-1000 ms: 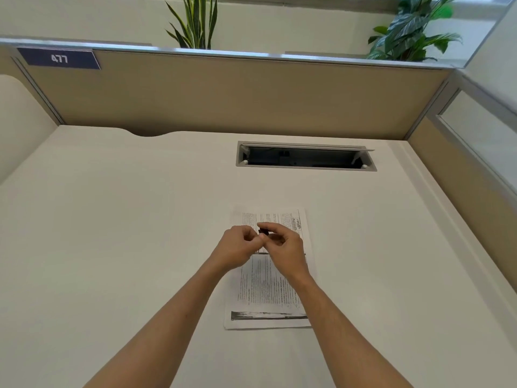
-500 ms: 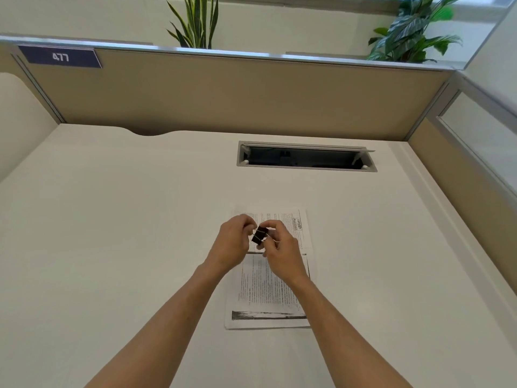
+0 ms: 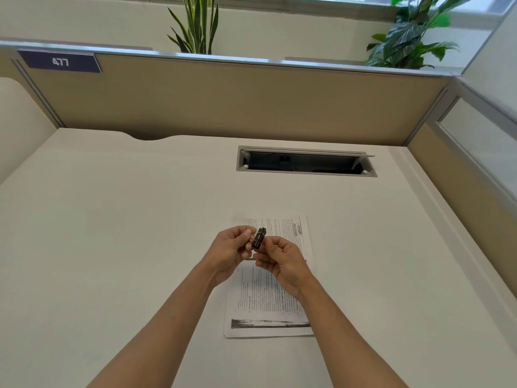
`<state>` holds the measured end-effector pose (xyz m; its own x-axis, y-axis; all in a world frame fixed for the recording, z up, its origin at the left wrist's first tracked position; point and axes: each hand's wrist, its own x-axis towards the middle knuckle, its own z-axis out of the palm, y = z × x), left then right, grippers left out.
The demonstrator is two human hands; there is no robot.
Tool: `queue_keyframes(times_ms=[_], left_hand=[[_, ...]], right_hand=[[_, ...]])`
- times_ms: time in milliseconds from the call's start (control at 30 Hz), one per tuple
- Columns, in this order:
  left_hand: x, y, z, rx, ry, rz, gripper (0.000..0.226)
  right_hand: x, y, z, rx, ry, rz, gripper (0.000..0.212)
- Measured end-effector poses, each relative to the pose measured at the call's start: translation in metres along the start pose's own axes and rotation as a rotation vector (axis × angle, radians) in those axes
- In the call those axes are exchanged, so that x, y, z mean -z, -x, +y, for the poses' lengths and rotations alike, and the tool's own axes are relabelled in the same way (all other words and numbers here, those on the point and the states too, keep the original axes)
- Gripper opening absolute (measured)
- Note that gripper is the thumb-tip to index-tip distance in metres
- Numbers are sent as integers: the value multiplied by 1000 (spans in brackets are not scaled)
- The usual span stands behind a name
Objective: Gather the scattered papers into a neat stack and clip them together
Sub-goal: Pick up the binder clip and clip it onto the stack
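Left hand [image 3: 232, 249] pinches one side of black binder clip [image 3: 258, 238], steadying it above papers. Right hand [image 3: 282, 259] closed on other side, likely readying clip handles. Paper stack [image 3: 275, 301] lies squared on desk [image 3: 112, 233] beneath your hands, unclipped.

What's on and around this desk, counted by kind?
Paper stack: 1
Black binder clip: 1, held between left hand and right hand
Potted plants: 2
Number sign: 1
Cable hatch: 1
Total: 6
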<state>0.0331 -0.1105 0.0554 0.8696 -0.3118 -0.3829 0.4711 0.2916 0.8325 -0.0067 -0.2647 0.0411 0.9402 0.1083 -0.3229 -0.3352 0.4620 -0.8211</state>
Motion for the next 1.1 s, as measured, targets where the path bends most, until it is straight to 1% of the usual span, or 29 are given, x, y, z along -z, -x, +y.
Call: queue_keyframes(times_ms=[67,133,200,267,300,400,467,533,700,767,867,900,967,1000,1033,1100], left_hand=[[-3,0,-2,-18,-76,32,17],[-6,0,-4,-50,-213,94,21],[-9,0,-6,-75,-294,145,27],[-12,1,-7,-104,-305,152,33],[-13,1,-8,-131,-325,142,30],[-11,1,-10,-226,-442,140,14],[-11,0,-11,-239,-410,149,12],[-10,0,-11,-223,-362,145,14],[-10,-1,-14,-148,-335,137,17],[-10,-2,-17,-131,-298,137,18],[-12,-3,-19,-123,-275,130,18],[-13,-3,-20,-126,-280,126,17],[-14,-4,-20,-146,-322,140,19],[-13,-6,-23,-171,-402,193,25],[-11,-9,-26,-197,-535,291,34],[-4,-13,-33,-201,-801,526,53]], right_hand=[[1,0,2,13,7,19,22],[2,-1,2,18,28,50,21],[4,-1,4,30,59,86,13],[7,-2,6,49,112,127,5],[8,-3,6,63,155,145,4],[9,-2,6,95,254,155,6],[9,-1,4,105,236,157,11],[9,1,-1,109,200,146,20],[13,4,-13,103,255,105,35],[16,4,-16,86,265,83,37],[22,1,-15,86,411,48,29],[24,0,-13,107,475,61,29],[29,0,-8,186,645,155,32],[33,0,-5,236,730,231,35],[37,0,-2,280,789,320,39],[48,2,6,350,825,470,44]])
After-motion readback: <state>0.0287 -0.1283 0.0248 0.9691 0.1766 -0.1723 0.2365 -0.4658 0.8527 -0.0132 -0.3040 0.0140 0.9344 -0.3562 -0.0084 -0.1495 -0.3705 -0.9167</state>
